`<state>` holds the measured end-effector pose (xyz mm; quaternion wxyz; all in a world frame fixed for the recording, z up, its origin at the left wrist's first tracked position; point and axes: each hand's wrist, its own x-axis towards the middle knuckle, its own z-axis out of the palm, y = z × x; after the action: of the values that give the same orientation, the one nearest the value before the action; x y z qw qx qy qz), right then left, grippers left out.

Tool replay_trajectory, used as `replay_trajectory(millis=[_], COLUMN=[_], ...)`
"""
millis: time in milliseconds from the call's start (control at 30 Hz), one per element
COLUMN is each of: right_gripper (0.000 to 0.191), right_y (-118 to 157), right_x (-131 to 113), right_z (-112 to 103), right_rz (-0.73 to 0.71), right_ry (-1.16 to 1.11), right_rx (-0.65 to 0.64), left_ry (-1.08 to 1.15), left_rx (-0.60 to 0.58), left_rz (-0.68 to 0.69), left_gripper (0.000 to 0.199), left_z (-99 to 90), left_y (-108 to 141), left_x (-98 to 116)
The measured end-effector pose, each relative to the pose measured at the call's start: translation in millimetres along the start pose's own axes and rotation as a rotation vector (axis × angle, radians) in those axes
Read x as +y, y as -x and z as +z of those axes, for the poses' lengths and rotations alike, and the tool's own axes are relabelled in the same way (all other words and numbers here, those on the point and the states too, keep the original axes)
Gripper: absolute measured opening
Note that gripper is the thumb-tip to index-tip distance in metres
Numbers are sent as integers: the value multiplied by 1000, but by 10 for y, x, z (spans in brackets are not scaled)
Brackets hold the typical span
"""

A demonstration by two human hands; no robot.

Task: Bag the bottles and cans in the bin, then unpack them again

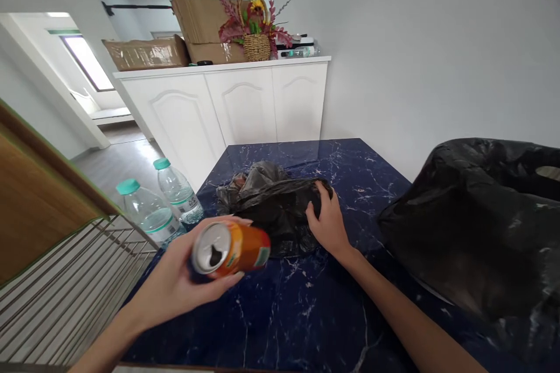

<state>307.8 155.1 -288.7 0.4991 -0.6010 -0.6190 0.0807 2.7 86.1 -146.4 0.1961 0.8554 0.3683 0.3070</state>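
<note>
Orange can [251,244] | left hand [181,280]: fingers wrapped around it | right hand [329,221]: extended forward, fingers gripping black bag [282,218]

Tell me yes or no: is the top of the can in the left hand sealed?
No, the orange can in the left hand shows a dark opening in its silver top.

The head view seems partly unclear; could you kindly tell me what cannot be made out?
In the head view:
Orange can: lettering, blurred.
Teal-capped bottles: label print, too small.
Smaller black plastic bag: full contents, hidden by its folds.
Larger black plastic bag: right side, cut off by the picture's right edge.
</note>
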Motion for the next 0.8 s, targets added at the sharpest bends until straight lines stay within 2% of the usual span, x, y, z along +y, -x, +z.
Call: replay_trajectory(millis=[100,167,300,433,800], right_gripper=[61,61,57,56,60], right_y=[37,60,109,148,189], right_x=[16,24,40,64,158], right_z=[23,46,97,126,173], right_rz=[10,-1,-3,4,72], right_ry=[10,25,55,65,92], right_rx=[-10,-5,-2,-19,-59], left_ry=[-176,-284,-466,-545,-596], left_rx=[227,316,427,421,365], left_rz=[-146,-280,-539,-727,-851], left_gripper=[46,44,47,48,57], left_z=[-223,-335,-451,-491,-505], left_y=[546,834,1163,1211,1034], left_x=[-251,-456,-727,-823,-994])
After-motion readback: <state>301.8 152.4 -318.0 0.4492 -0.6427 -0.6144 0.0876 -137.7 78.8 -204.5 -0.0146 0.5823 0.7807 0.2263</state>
